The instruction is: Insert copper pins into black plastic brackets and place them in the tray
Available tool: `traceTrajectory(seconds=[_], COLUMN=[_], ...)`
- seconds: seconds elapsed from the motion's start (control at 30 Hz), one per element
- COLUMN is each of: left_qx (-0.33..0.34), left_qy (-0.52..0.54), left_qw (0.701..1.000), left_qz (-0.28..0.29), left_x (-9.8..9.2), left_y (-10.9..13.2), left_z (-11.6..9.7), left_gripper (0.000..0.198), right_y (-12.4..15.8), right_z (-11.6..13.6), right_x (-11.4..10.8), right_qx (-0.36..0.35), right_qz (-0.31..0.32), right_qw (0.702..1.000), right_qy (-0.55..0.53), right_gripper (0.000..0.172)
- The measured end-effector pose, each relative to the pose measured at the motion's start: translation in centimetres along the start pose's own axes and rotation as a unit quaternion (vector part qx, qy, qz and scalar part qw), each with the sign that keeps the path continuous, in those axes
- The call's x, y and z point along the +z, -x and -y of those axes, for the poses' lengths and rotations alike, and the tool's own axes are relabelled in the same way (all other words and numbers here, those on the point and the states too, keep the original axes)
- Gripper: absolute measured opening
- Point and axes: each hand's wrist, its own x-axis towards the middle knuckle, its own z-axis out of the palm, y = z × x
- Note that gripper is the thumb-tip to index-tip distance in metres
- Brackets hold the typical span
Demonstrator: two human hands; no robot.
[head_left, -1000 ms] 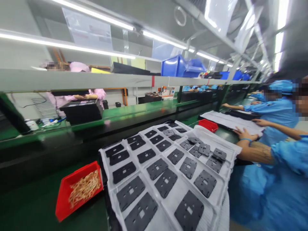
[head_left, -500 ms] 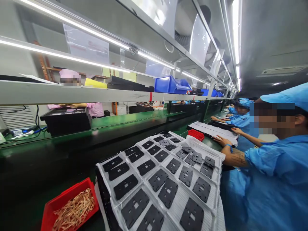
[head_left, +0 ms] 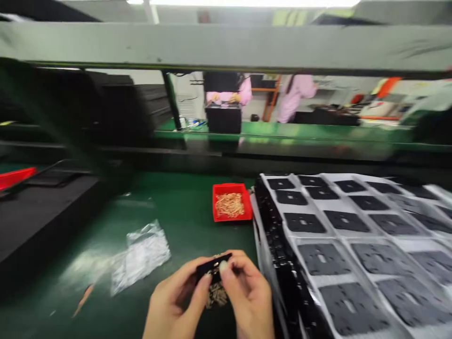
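Observation:
A small black plate-like part [head_left: 204,270] is held up low in the middle of the head view. My left hand [head_left: 174,303] grips its left end, the thumb on the near face. On the right side my right hand [head_left: 251,299] pinches it, with the thumb near a small shiny metal bit on the part. Beneath the hands shows a heap of small brassy pieces [head_left: 217,295], partly hidden by them. To the right lies a white-lined tray [head_left: 293,245] with rows of flat black plates [head_left: 322,258] with cut-outs.
Behind the hands a red bin [head_left: 214,215] holds thin copper-coloured pieces. A clear plastic bag [head_left: 143,254] lies on the green bench [head_left: 183,235]. At left are a dark box [head_left: 42,212] and a red edge [head_left: 17,178]. A grey shelf beam [head_left: 226,47] crosses above; people in pink work beyond.
The view has swung left and down from the line of co-workers to the bench. Both my hands, with the black part in them, now show. The red bin and tray appear farther right.

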Motion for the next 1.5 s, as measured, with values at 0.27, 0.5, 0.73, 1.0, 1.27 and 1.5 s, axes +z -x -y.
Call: traceTrajectory(seconds=[0.27, 0.5, 0.73, 1.0, 1.27, 1.5], left_qx=[-0.029, 0.035, 0.055, 0.055, 0.054, 0.04], left_qy=[0.071, 0.006, -0.043, -0.069, -0.092, -0.114], left_qw=[0.995, 0.998, 0.997, 0.996, 0.992, 0.98], left_qz=[-0.068, -0.055, -0.03, -0.017, -0.072, -0.157], left_x=[2.2, 2.2, 1.8, 1.2, 1.8, 3.5], left_y=[-0.3, -0.3, -0.1, 0.5, 0.9, 0.6], left_z=[-3.4, -3.6, -3.5, -3.4, -3.4, -3.6], left_gripper=[0.026, 0.045, 0.046, 0.044, 0.029, 0.023], right_y=[0.3, 0.0, 0.2, 0.3, 1.3, 1.2], right_z=[2.6, 1.9, 2.1, 2.6, 2.9, 2.4], right_x=[-1.2, -1.6, -1.3, -0.3, 0.6, 0.4], right_qx=[0.034, 0.023, 0.017, -0.024, 0.006, -0.046], right_qz=[0.012, 0.043, 0.049, 0.001, -0.041, -0.034], right_qw=[0.999, 0.999, 0.999, 1.0, 0.999, 0.997], right_qy=[-0.018, -0.021, -0.012, 0.01, 0.024, 0.06], right_gripper=[0.021, 0.012, 0.01, 0.017, 0.02, 0.015])
